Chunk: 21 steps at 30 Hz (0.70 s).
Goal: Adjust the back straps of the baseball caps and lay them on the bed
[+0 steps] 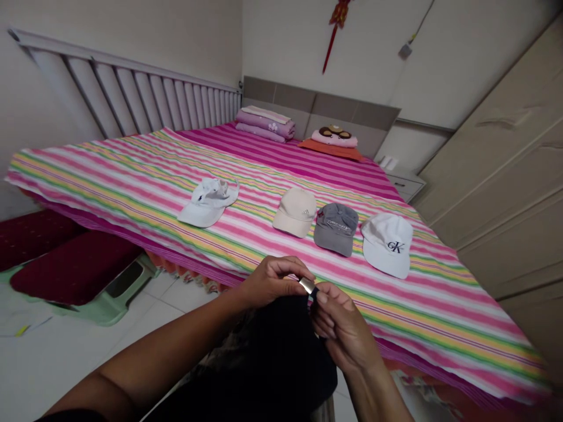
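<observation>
A dark cap (303, 357) is held low in front of me, over my lap, and its lower part blends into dark clothing. My left hand (279, 280) pinches the silver metal buckle (307, 285) on its strap between thumb and fingers. On the other side of the buckle, my right hand (341, 316) is closed on the dark strap. Beyond my hands, a beige cap (295, 211), a grey cap (336, 228) and a white cap (389, 241) with black letters lie on the bed. Farther left rests a pale cap (207, 202), its back strap showing.
The bed (132, 170) has a striped cover. Folded purple bedding (264, 126) and a pink folded pile (334, 139) sit by the headboard (316, 108). A dark red-topped stool (79, 269) stands at left, a wardrobe (497, 152) at right.
</observation>
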Tool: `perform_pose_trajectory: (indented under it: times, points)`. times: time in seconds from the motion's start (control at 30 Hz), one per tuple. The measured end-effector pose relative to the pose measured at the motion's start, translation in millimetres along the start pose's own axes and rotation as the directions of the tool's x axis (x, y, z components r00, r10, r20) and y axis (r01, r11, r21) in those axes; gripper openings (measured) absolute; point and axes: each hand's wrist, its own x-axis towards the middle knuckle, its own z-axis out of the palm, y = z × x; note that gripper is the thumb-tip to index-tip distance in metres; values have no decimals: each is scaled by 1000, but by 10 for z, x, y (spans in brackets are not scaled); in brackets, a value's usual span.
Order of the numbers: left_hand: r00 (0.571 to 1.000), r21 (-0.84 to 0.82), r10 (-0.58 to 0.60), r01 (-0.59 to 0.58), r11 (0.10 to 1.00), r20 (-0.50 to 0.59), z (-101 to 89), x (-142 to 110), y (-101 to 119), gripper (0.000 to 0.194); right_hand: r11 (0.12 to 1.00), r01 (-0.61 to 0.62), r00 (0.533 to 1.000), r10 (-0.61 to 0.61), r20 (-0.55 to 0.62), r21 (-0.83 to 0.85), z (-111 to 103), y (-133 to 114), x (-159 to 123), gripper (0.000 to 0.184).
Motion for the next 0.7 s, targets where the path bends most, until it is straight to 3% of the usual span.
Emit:
perform_pose_trajectory:
  times: [0.33, 0.47, 0.57, 0.7]
  points:
    - [999, 52, 13, -11, 999, -47, 12, -25, 32, 22, 997, -28, 999, 30, 28, -71, 63, 22, 19, 25]
    - [981, -101, -106, 90, 991, -165, 65, -50, -32, 24, 999, -16, 1000, 16, 5, -47, 86, 29, 7, 22]
    - [967, -237, -183, 139, 962, -174, 93, -64, -84, 26, 1000, -19, 1000, 19, -6, 3, 81, 23, 0, 20]
    - [966, -306, -199, 141, 942, -166, 119, -71, -125, 24, 1000, -7, 1000, 7, -26, 0, 74, 20, 5, 22]
